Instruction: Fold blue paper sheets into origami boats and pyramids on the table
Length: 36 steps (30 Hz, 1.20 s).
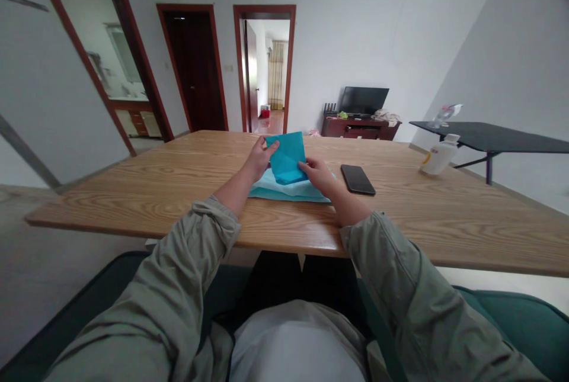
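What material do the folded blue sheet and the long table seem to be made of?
The folded turquoise sheet looks like matte paper or non-woven fabric: sharp creases, no visible weave. The table looks like wood or wood-grain veneer with a satin finish: long grain lines and a soft sheen, though laminate is possible.

Nothing is legible: the white bottle's label looks too blurred.

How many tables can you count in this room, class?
2: a wood-grain table directly in front of the person, and a black-topped table beyond it to the right, near the wall. Others could be out of view.
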Each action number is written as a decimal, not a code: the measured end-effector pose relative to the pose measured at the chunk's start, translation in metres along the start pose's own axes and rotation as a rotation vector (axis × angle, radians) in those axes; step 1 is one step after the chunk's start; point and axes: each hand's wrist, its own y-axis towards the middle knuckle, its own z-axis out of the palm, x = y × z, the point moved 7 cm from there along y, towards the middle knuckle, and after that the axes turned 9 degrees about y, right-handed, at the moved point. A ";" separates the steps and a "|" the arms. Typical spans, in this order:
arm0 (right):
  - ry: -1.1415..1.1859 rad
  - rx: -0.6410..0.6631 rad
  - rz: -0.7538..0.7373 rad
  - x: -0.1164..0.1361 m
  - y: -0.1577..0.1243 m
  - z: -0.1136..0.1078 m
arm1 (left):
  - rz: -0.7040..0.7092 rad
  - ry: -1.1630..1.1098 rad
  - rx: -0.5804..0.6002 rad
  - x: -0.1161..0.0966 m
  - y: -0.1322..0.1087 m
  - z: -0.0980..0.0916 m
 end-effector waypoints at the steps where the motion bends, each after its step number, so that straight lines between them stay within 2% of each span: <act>1: -0.012 0.021 -0.011 -0.001 0.000 0.002 | -0.005 -0.050 0.052 -0.001 -0.003 0.006; 5: 0.097 0.063 0.020 -0.005 -0.002 0.007 | -0.106 -0.230 0.226 0.000 -0.012 0.022; 9: 0.166 0.024 0.106 -0.006 -0.005 0.005 | -0.162 -0.261 0.282 0.001 -0.014 0.026; 14: 0.207 -0.022 0.108 -0.005 -0.004 -0.001 | -0.174 -0.245 0.332 0.001 -0.016 0.028; 19: 0.143 -0.034 0.084 -0.004 -0.003 -0.002 | -0.161 -0.227 0.334 0.001 -0.017 0.026; 25: -0.023 -0.040 0.091 -0.001 -0.005 0.000 | -0.198 -0.275 0.442 0.003 -0.020 0.032; 28: -0.071 -0.080 0.086 -0.003 -0.004 -0.003 | -0.209 -0.243 0.425 0.005 -0.019 0.032; 30: -0.151 -0.190 0.019 0.002 -0.003 -0.010 | -0.205 -0.209 0.389 0.005 -0.018 0.031; 33: -0.277 -0.377 -0.136 0.022 -0.009 -0.019 | -0.167 -0.159 0.297 0.002 -0.015 0.026; 36: -0.276 -0.441 -0.225 0.043 -0.017 -0.015 | -0.064 -0.085 0.170 -0.007 -0.011 0.020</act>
